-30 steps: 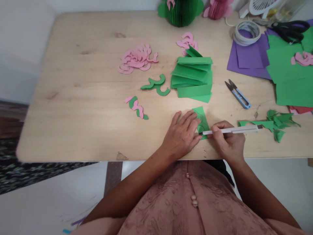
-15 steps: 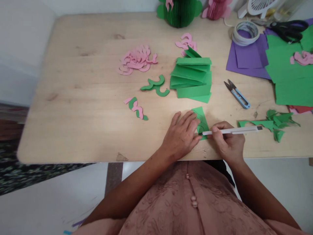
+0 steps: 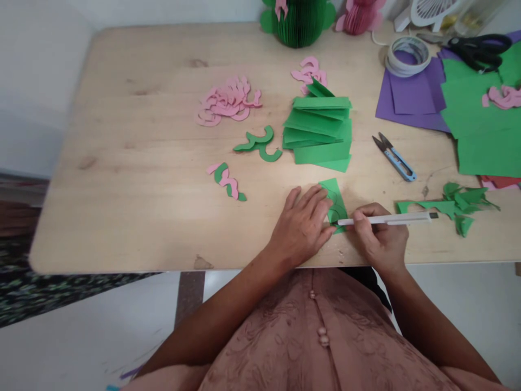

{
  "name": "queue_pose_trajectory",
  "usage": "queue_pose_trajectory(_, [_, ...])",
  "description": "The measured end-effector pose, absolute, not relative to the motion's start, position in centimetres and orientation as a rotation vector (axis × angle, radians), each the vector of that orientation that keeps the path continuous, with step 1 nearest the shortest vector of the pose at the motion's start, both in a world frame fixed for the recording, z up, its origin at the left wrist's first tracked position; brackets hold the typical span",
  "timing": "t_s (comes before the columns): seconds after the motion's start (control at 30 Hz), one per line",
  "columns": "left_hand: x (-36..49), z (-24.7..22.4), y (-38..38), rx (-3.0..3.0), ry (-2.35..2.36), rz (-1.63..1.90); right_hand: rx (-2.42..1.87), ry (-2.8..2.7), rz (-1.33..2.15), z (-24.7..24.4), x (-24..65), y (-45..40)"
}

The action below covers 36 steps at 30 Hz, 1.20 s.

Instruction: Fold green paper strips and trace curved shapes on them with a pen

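A small green paper piece (image 3: 336, 202) with a drawn curved outline lies near the table's front edge. My left hand (image 3: 303, 222) rests flat on its left side, fingers stretched out, covering part of it. In my right hand (image 3: 381, 236) is a white pen (image 3: 402, 218), held almost level, its dark tip touching the lower part of the paper. Just beyond stands a loose stack of folded green paper (image 3: 319, 130). Cut green curved shapes (image 3: 258, 142) and a pink-and-green set of cut shapes (image 3: 228, 182) lie to the left of it.
Pink cut shapes (image 3: 230, 100) are heaped farther back. On the right are blue thread snips (image 3: 394, 157), green scraps (image 3: 459, 205), white tape rolls (image 3: 408, 57), purple paper (image 3: 415, 98), large green sheets (image 3: 484, 130) and black-handled scissors (image 3: 480, 49). A green honeycomb paper ornament (image 3: 300, 24) stands at the back.
The pen's tail end has shifted very slightly to the right, with its tip staying on the lower part of the green paper. My left hand stays in place.
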<state>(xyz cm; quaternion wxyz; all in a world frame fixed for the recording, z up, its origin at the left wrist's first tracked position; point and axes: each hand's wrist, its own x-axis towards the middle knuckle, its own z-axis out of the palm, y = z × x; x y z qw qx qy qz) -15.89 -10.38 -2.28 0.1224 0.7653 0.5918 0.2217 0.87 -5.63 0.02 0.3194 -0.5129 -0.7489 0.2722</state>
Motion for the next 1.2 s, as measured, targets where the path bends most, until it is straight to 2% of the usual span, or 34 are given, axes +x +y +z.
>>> queue_pose_trajectory(0.83, [-15.83, -2.31, -10.35, 2.219, 1.726, 0.659, -1.362, -1.966, 0.658, -0.31, 1.19, -5.67])
queue_pose_trajectory(1.2, [-15.86, -2.56, -10.37, 2.233, 1.727, 0.650, -1.353, -1.858, 0.776, -0.42, 1.24, -5.70])
